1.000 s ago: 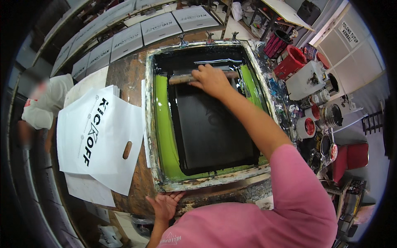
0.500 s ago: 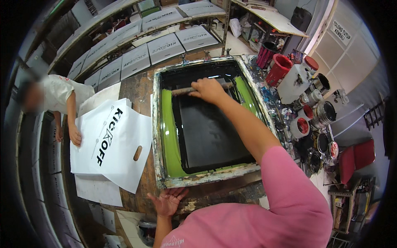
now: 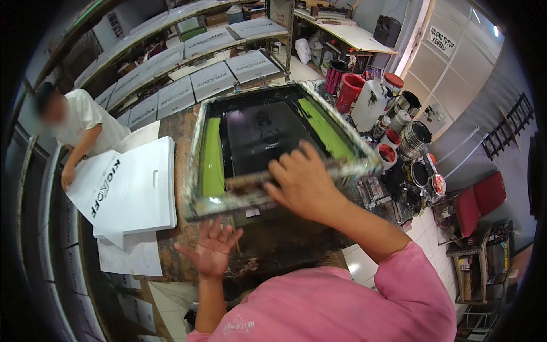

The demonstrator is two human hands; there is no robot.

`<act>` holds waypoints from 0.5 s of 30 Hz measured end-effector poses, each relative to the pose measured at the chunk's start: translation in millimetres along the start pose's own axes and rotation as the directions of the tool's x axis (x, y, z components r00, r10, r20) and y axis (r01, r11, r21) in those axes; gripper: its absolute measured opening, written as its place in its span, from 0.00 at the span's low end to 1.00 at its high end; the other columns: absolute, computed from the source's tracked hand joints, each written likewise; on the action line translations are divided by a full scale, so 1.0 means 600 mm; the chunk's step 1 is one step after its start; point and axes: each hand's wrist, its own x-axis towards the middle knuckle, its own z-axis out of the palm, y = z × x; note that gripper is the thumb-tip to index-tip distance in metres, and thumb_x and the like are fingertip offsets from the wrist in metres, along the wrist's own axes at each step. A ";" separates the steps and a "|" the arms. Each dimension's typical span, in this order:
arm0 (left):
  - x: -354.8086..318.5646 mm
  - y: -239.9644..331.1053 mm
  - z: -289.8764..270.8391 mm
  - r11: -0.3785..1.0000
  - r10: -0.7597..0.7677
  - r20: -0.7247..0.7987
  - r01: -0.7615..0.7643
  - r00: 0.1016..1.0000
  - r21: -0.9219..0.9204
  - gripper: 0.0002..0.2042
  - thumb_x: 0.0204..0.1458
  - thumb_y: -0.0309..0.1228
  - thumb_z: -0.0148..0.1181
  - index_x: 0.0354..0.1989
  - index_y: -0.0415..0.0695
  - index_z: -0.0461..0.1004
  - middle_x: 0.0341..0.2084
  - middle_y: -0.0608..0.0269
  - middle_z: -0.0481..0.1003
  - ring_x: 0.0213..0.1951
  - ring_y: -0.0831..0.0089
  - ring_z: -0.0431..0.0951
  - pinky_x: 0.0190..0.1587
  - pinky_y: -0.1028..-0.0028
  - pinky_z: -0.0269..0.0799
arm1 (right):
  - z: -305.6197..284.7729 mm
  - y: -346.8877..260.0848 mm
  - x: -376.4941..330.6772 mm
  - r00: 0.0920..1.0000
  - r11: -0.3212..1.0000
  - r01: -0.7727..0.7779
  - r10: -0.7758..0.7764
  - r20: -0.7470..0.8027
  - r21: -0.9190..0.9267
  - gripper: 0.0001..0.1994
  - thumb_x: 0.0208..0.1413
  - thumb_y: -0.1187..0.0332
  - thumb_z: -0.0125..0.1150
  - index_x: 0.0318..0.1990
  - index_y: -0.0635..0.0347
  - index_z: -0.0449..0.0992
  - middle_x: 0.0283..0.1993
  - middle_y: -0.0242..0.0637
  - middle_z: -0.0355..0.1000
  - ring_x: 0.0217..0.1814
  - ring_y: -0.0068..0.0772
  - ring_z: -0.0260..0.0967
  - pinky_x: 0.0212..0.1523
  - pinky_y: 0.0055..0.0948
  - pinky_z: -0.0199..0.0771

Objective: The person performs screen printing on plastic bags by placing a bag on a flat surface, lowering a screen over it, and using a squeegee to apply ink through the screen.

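In front of me is a silk-screen frame [image 3: 196, 149] with green strips along both sides and black ink over its dark mesh [image 3: 265, 134]. Its near edge looks raised off the worktable, with a dim gap beneath. My right hand [image 3: 305, 185] is closed on a wooden squeegee [image 3: 248, 181] lying across the near end of the mesh. Just below the frame's near left corner, my left hand [image 3: 212, 251] is held palm up, fingers spread, with nothing in it. Part of the squeegee is hidden by my right hand.
On the left, a co-worker [image 3: 88, 122] handles the top sheet of a stack of white printed bags [image 3: 145, 188]. Racks with printed bags [image 3: 213, 80] stand behind. Ink tubs and a red bucket [image 3: 349, 91] crowd the right side; a red chair [image 3: 481, 199] stands beyond.
My right hand has pulled the squeegee from the far end to the near end. The frame's near edge has risen. The co-worker has drawn the top bag left.
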 end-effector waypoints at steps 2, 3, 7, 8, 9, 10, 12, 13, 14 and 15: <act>0.061 0.020 0.054 0.998 0.052 0.021 -0.052 0.998 0.021 0.50 0.54 0.78 0.39 0.74 0.51 0.63 0.74 0.52 0.61 0.71 0.50 0.65 0.73 0.34 0.50 | -0.026 0.007 0.054 0.986 0.995 -0.049 0.034 -0.161 -0.090 0.16 0.58 0.53 0.62 0.40 0.57 0.75 0.35 0.42 0.71 0.42 0.45 0.71 0.58 0.52 0.62; 0.085 0.030 0.072 0.996 0.083 -0.012 -0.082 0.997 0.047 0.49 0.55 0.77 0.40 0.75 0.51 0.61 0.75 0.52 0.59 0.72 0.49 0.64 0.73 0.35 0.50 | -0.027 0.018 0.088 0.976 0.994 -0.063 0.042 -0.214 -0.092 0.16 0.58 0.52 0.61 0.38 0.58 0.76 0.33 0.41 0.72 0.41 0.44 0.71 0.55 0.52 0.62; 0.142 0.016 0.012 0.266 0.111 -0.088 0.056 0.990 0.962 0.42 0.64 0.65 0.45 0.77 0.46 0.56 0.76 0.49 0.56 0.76 0.40 0.50 0.73 0.33 0.43 | -0.076 0.045 0.161 0.949 0.995 -0.016 -0.017 -0.314 -0.103 0.17 0.57 0.52 0.59 0.32 0.59 0.77 0.29 0.42 0.75 0.36 0.45 0.73 0.51 0.49 0.62; 0.142 0.005 -0.022 -0.296 0.182 -0.155 0.204 0.971 0.933 0.41 0.65 0.63 0.45 0.77 0.43 0.55 0.76 0.48 0.55 0.77 0.37 0.46 0.73 0.31 0.39 | -0.074 0.046 0.176 0.944 0.997 -0.007 -0.019 -0.330 -0.078 0.18 0.57 0.52 0.59 0.30 0.59 0.78 0.29 0.43 0.76 0.35 0.46 0.75 0.52 0.49 0.62; 0.126 -0.015 -0.044 -0.518 0.197 -0.181 0.260 0.963 0.815 0.43 0.64 0.64 0.45 0.77 0.43 0.55 0.77 0.47 0.53 0.78 0.38 0.43 0.72 0.30 0.33 | -0.074 0.049 0.190 0.938 0.999 -0.003 -0.014 -0.346 -0.049 0.19 0.57 0.51 0.58 0.28 0.60 0.79 0.28 0.44 0.77 0.34 0.46 0.76 0.53 0.50 0.62; 0.100 -0.050 -0.056 -0.705 0.198 -0.198 0.280 0.960 0.652 0.45 0.63 0.66 0.44 0.77 0.42 0.55 0.77 0.46 0.52 0.78 0.39 0.41 0.72 0.28 0.27 | -0.082 0.055 0.199 0.925 0.998 -0.001 -0.021 -0.379 -0.056 0.20 0.57 0.52 0.58 0.26 0.61 0.80 0.27 0.45 0.78 0.33 0.46 0.77 0.52 0.48 0.62; 0.078 -0.081 -0.062 -0.848 0.192 -0.218 0.273 0.957 0.454 0.48 0.61 0.69 0.43 0.77 0.40 0.54 0.78 0.45 0.49 0.79 0.40 0.37 0.70 0.26 0.18 | -0.097 0.069 0.217 0.928 0.996 -0.021 -0.014 -0.371 -0.088 0.21 0.57 0.51 0.57 0.27 0.61 0.80 0.28 0.45 0.78 0.33 0.46 0.77 0.52 0.48 0.62; 0.070 -0.089 -0.064 -0.842 0.186 -0.232 0.277 0.955 0.464 0.49 0.60 0.71 0.42 0.77 0.39 0.55 0.78 0.44 0.47 0.79 0.41 0.36 0.69 0.26 0.14 | -0.099 0.072 0.226 0.932 0.995 -0.022 -0.016 -0.362 -0.101 0.21 0.58 0.51 0.56 0.27 0.61 0.80 0.28 0.45 0.78 0.34 0.46 0.77 0.52 0.47 0.62; 0.068 -0.093 -0.065 -0.835 0.180 -0.245 0.279 0.953 0.474 0.51 0.59 0.72 0.42 0.77 0.38 0.55 0.79 0.44 0.46 0.80 0.42 0.35 0.68 0.26 0.10 | -0.102 0.075 0.233 0.932 0.995 -0.027 -0.011 -0.362 -0.098 0.22 0.58 0.50 0.56 0.26 0.61 0.80 0.28 0.45 0.79 0.34 0.46 0.77 0.51 0.47 0.63; 0.073 -0.094 -0.067 -0.838 0.171 -0.280 0.289 0.945 0.463 0.52 0.58 0.73 0.41 0.77 0.38 0.55 0.79 0.44 0.46 0.80 0.43 0.35 0.68 0.26 0.10 | -0.104 0.077 0.241 0.934 0.995 -0.030 -0.007 -0.357 -0.099 0.22 0.58 0.50 0.56 0.26 0.61 0.80 0.28 0.45 0.79 0.34 0.46 0.78 0.51 0.47 0.63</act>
